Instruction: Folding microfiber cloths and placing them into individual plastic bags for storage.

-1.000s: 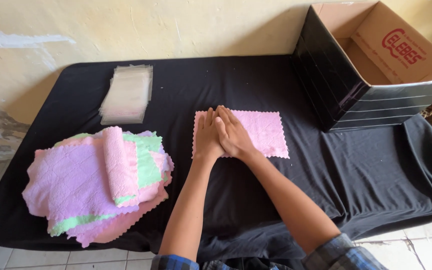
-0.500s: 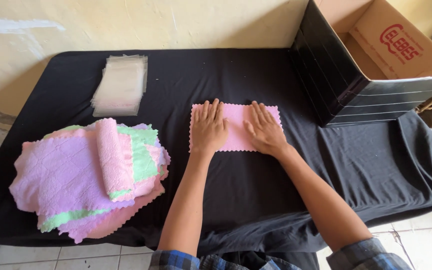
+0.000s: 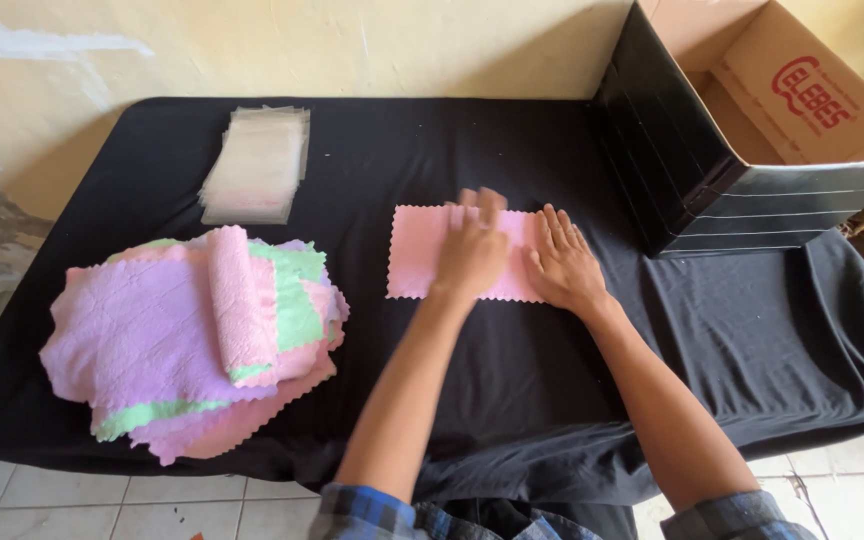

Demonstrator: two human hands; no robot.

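Your left hand (image 3: pixel 472 250) is motion-blurred, its fingers indistinct; it lies flat on the pink scallop-edged cloth (image 3: pixel 422 255) mid-table, gripping nothing. Your right hand (image 3: pixel 562 265) presses open-palmed on the cloth's right end, hiding it. The cardboard box (image 3: pixel 752 110) is cut off.

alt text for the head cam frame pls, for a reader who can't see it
Both hands, left hand and right hand, press flat on a small pink cloth spread on a black-covered table. A pile of pink and green cloths lies left, clear bags behind it, an open cardboard box right.
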